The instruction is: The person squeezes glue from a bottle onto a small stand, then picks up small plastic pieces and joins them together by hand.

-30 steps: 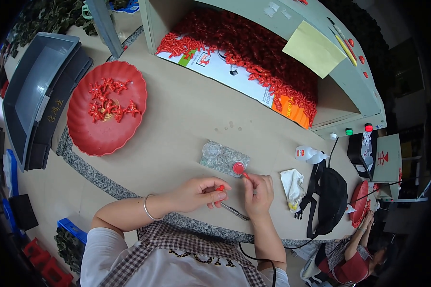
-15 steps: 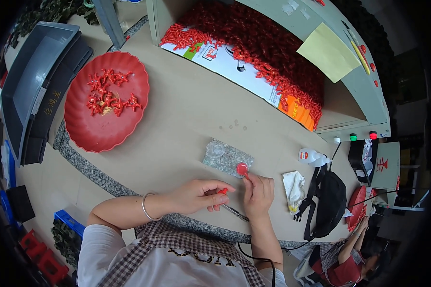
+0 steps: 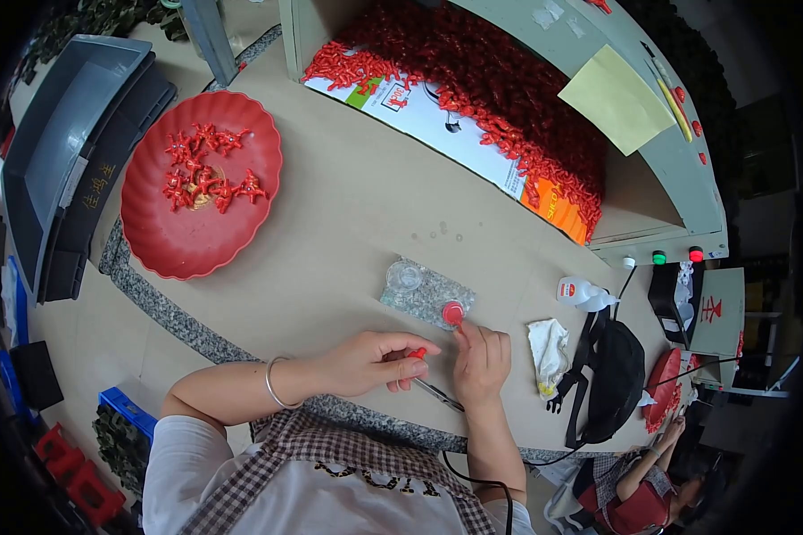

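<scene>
My left hand (image 3: 372, 363) is closed, with a small glossy red piece (image 3: 418, 354) pinched between thumb and fingers. My right hand (image 3: 482, 364) is closed too; its fingertips meet at the edge of a small round red dish (image 3: 452, 312). Whatever they grip there is too small to make out. Between my hands, a slim metal tool (image 3: 439, 394) slants toward my right wrist, its far end hidden. Under the red dish lies a speckled stone slab (image 3: 426, 292), which also carries a clear round cup (image 3: 405, 275).
A scalloped red bowl (image 3: 183, 247) with several red figures stands left, beside grey bins (image 3: 71, 152). Red pieces (image 3: 473, 98) heap in an open-fronted box at the back. Rightward lie a white bottle (image 3: 583, 292), a cloth (image 3: 548, 352) and a black bag (image 3: 617, 379). A co-worker (image 3: 642, 490) sits far right.
My hands keep almost the same pose and place. The whole view has shifted slightly. At the far right, the co-worker's hands have moved a little.
</scene>
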